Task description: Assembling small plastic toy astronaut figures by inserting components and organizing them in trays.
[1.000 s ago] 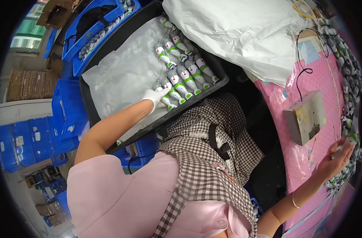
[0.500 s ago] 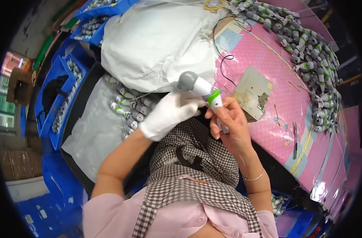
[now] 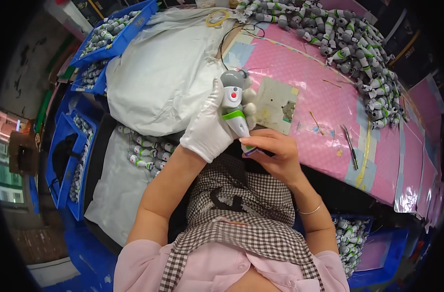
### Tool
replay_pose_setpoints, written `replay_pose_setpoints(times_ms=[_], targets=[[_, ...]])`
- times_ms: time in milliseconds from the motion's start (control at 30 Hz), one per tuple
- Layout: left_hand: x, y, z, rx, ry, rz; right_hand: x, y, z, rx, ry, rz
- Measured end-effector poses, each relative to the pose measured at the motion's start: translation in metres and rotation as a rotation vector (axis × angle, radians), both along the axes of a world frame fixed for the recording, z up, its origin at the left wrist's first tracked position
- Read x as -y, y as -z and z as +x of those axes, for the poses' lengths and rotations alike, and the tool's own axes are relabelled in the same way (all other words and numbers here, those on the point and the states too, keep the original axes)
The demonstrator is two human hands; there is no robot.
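Note:
A small white device (image 3: 233,99) with a grey ball-shaped head, a red button and a green band stands tilted in front of me. My left hand (image 3: 209,124), in a white glove, is wrapped round its upper body, the fingertips showing at its right side. My bare right hand (image 3: 275,153) pinches the narrow lower end between thumb and fingers. Part of that end is hidden by the fingers. Similar devices (image 3: 144,152) lie in rows on a pale sheet left of my left forearm.
A large white plastic-covered bundle (image 3: 154,73) sits ahead. On the pink work surface (image 3: 304,63) are a flat grey box (image 3: 275,102), a pen-like tool (image 3: 350,146) and a heap of similar devices (image 3: 363,58). Blue bins (image 3: 61,160) stand at left, another blue bin (image 3: 385,248) at lower right.
The device has turned more upright, and its button side now shows. My left hand has moved from near its head to round its body; my right hand has slid to the lower end.

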State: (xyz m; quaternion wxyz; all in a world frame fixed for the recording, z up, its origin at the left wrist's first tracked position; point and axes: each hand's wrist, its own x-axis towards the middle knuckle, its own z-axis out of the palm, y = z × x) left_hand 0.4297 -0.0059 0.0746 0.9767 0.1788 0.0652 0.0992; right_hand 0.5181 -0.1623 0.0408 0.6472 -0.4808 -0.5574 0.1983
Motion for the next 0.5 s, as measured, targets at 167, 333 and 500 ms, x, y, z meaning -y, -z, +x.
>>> replay_pose_setpoints(times_ms=[167,333,500], targets=[[0.01,0.009,0.001,-0.07,0.076,0.13,0.02,-0.022,0.04,-0.557,0.028,-0.561],[0.039,0.019,-0.005,-0.292,0.246,0.285,0.01,-0.008,0.059,-1.035,0.27,-0.218],[0.053,0.031,-0.013,-0.305,0.295,0.459,0.027,-0.011,0.061,-1.126,0.321,-0.176]])
